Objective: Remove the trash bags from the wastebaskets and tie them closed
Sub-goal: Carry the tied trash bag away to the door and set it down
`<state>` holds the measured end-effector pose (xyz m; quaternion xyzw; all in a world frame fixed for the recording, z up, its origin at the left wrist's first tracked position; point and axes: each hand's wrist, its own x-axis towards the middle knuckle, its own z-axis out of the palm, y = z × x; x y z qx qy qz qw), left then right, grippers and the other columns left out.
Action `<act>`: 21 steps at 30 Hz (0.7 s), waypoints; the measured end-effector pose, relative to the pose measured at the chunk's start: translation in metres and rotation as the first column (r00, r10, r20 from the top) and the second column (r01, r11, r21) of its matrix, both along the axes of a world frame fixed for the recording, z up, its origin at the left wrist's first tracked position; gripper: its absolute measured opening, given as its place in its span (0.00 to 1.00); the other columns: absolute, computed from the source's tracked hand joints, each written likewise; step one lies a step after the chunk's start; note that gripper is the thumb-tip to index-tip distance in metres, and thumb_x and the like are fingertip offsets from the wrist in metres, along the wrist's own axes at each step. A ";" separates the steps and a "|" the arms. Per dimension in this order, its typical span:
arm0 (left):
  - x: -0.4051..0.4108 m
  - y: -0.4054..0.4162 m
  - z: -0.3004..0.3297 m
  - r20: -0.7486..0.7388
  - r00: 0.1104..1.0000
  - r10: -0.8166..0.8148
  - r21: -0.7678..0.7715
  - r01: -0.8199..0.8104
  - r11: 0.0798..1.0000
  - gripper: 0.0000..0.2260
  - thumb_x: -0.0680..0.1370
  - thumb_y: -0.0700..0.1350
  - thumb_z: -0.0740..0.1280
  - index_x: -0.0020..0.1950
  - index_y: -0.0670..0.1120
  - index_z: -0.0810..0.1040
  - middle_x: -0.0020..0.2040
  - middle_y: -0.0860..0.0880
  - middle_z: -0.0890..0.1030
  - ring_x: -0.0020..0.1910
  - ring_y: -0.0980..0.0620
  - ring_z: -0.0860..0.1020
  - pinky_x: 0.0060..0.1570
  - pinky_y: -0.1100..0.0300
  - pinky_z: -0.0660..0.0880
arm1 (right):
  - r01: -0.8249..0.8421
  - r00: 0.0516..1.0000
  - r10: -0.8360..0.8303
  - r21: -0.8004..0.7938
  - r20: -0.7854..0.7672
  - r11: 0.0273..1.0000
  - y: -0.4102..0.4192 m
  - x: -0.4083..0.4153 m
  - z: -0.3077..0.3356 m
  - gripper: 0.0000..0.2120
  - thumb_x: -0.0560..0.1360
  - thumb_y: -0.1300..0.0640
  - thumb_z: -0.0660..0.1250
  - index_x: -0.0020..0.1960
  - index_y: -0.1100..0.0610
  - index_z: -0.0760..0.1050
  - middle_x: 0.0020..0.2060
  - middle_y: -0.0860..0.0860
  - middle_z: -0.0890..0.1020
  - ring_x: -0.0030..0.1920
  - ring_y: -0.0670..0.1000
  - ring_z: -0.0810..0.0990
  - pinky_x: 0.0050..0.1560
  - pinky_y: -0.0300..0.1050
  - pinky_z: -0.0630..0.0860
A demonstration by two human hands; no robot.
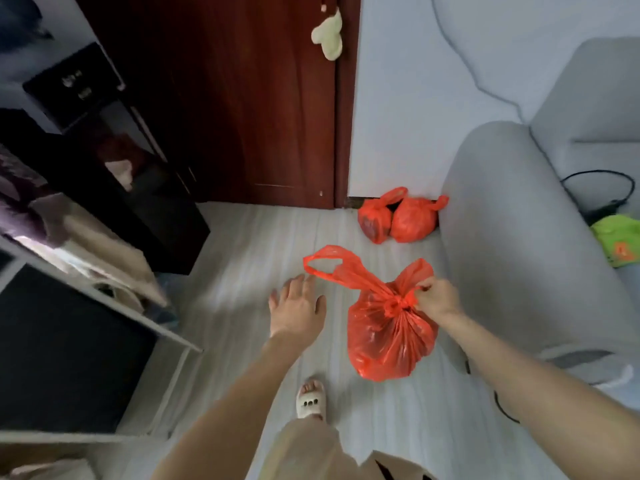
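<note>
A full orange trash bag (391, 337) hangs in the air above the floor, knotted at its neck. My right hand (437, 298) pinches one handle loop just beside the knot and carries the bag. The other handle loop sticks out to the upper left. My left hand (298, 306) is held out with straight, spread fingers, its fingertips close to that free loop, holding nothing. Two more tied orange bags (398, 218) lie on the floor by the wall, next to the sofa's arm. No wastebasket is in view.
A grey sofa (512, 237) fills the right side, with a black cable and a green packet on its seat. A dark red door (242, 98) stands ahead. A black cabinet (138, 188) and a white-framed table (104, 299) line the left. My slippered foot (310, 398) is on the pale floor.
</note>
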<state>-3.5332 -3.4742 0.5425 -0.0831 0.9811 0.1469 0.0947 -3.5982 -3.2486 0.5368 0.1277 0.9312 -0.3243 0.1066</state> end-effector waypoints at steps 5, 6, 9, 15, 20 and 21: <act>-0.150 -0.032 0.016 0.013 0.995 -0.098 -0.002 0.098 0.995 0.23 0.80 0.51 0.53 0.75 0.48 0.56 0.75 0.48 0.59 0.74 0.48 0.57 0.74 0.48 0.51 | 0.085 0.995 -0.087 -0.029 -0.050 0.996 -0.023 -0.117 0.022 0.12 0.72 0.69 0.61 0.53 0.68 0.79 0.56 0.63 0.81 0.59 0.59 0.78 0.56 0.44 0.66; -0.176 -0.033 0.018 0.016 0.992 -0.124 -0.013 0.124 0.992 0.23 0.80 0.51 0.53 0.75 0.48 0.56 0.75 0.48 0.59 0.75 0.49 0.56 0.74 0.48 0.51 | 0.110 0.992 -0.112 -0.036 -0.065 0.993 -0.024 -0.137 0.024 0.12 0.72 0.69 0.62 0.52 0.66 0.79 0.55 0.62 0.81 0.58 0.59 0.78 0.56 0.44 0.67; -0.256 -0.027 0.023 -0.019 0.979 -0.202 -0.041 0.201 0.979 0.23 0.81 0.51 0.52 0.75 0.49 0.56 0.76 0.48 0.58 0.75 0.50 0.56 0.74 0.50 0.52 | 0.179 0.979 -0.185 -0.063 -0.087 0.982 -0.021 -0.202 0.030 0.12 0.70 0.69 0.62 0.52 0.65 0.79 0.54 0.61 0.82 0.58 0.58 0.79 0.56 0.43 0.67; -0.421 0.008 0.011 -0.089 0.958 -0.274 0.003 0.275 0.961 0.22 0.80 0.50 0.54 0.74 0.48 0.59 0.74 0.48 0.61 0.73 0.48 0.60 0.71 0.53 0.56 | 0.235 0.966 -0.242 -0.082 -0.089 0.969 0.001 -0.360 0.010 0.12 0.70 0.67 0.62 0.50 0.64 0.80 0.53 0.61 0.82 0.57 0.58 0.78 0.56 0.44 0.69; -0.582 0.055 -0.017 -0.086 0.977 -0.196 0.033 0.199 0.979 0.23 0.78 0.48 0.57 0.73 0.47 0.60 0.73 0.48 0.62 0.72 0.47 0.60 0.70 0.49 0.59 | 0.271 0.960 -0.278 -0.124 -0.041 0.955 0.036 -0.497 -0.036 0.11 0.70 0.68 0.62 0.49 0.66 0.79 0.52 0.62 0.82 0.56 0.59 0.78 0.54 0.44 0.66; -0.610 0.066 -0.024 -0.076 0.980 -0.183 0.057 0.187 0.981 0.23 0.78 0.47 0.57 0.73 0.47 0.60 0.73 0.48 0.62 0.72 0.47 0.60 0.69 0.48 0.60 | 0.270 0.961 -0.276 -0.128 -0.029 0.954 0.042 -0.518 -0.049 0.10 0.70 0.68 0.62 0.49 0.65 0.79 0.51 0.61 0.82 0.55 0.59 0.78 0.53 0.44 0.68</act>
